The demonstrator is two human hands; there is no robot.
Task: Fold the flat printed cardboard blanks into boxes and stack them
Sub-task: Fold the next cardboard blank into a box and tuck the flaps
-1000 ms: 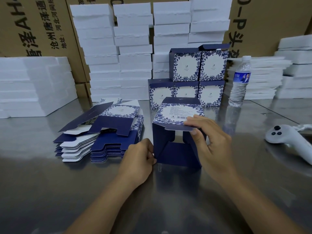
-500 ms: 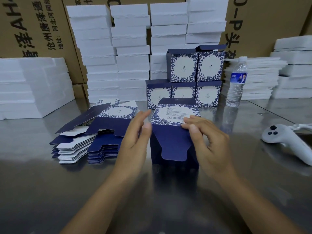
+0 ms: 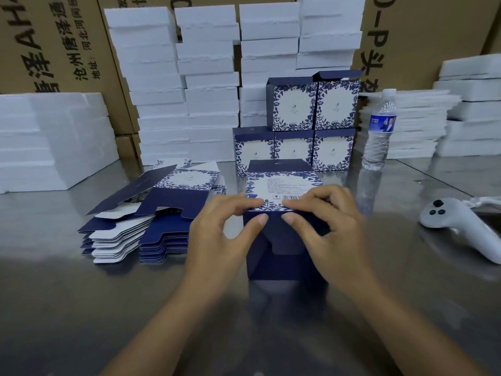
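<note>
A navy box with blue floral print (image 3: 282, 185) lies on its side on the steel table (image 3: 81, 308), its end flaps facing me. My left hand (image 3: 225, 234) and my right hand (image 3: 328, 226) pinch its near top edge, fingers curled over the printed panel and thumbs pressing on the navy flap below. To the left lies a pile of flat blanks (image 3: 146, 221). Behind stand folded boxes (image 3: 311, 123) stacked in two rows.
White foam blocks (image 3: 189, 82) are piled along the back and at the left (image 3: 51, 139). A water bottle (image 3: 379, 131) stands right of the boxes. A white hand controller (image 3: 461, 226) lies at the right. Brown cartons form the back wall.
The hanging navy flap has been folded in against the box end. My left hand rose from the box's lower left corner to its top edge beside my right hand.
</note>
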